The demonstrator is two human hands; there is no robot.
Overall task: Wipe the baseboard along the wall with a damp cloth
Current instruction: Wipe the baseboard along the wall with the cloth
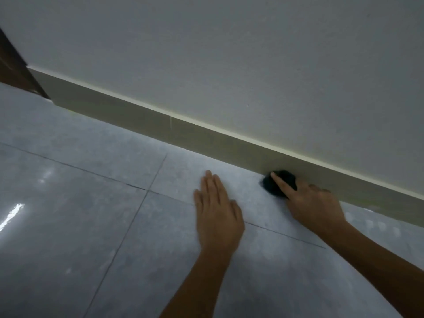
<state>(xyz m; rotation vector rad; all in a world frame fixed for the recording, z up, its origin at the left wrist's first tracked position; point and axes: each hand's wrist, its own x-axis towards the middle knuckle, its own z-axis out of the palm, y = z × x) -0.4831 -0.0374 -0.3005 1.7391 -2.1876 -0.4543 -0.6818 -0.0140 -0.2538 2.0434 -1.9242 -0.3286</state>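
A beige baseboard (160, 125) runs along the foot of the white wall, slanting from upper left to lower right. My right hand (309, 203) presses a dark bunched cloth (273, 185) against the baseboard's lower edge where it meets the floor, index finger stretched over the cloth. Part of the cloth is hidden under the hand. My left hand (218, 214) lies flat on the grey floor tile, fingers together, a short way left of the cloth and holding nothing.
Glossy grey floor tiles (80, 214) with dark grout lines fill the lower view. A dark brown door frame (13, 65) stands at the far left where the baseboard ends. The white wall (252, 65) is bare.
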